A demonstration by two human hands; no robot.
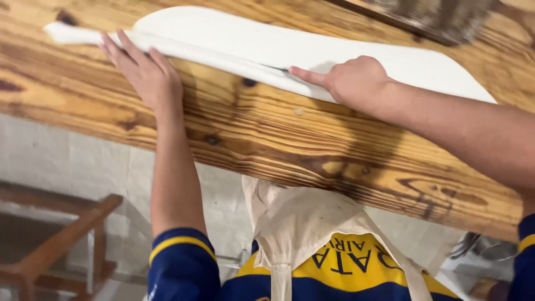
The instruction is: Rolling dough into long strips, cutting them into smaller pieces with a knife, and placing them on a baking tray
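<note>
White sheet (345,50) lies on the wooden table (267,139), near edge half creased: left hand (146,72) presses flat and open, right hand (351,82) (loosely curled, forefinger out) runs along the fold, gripping nothing

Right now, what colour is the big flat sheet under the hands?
White. The sheet lies on the brown wooden table, clearest in the head view.

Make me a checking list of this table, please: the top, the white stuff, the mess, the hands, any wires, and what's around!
Surface: wooden table, knotty, striped grain.
Job's things: white sheet, long and curved, lying flat on the table; whether paper or cloth cannot be told.
Clutter: a blurred dark-edged object at the far edge.
Grips: left hand flat, fingers spread on the sheet's near edge; right hand curled, forefinger pointing along that edge.
Cables: nothing seen.
Surroundings: cream apron over a blue and yellow shirt; wooden frame on the pale floor.
</note>
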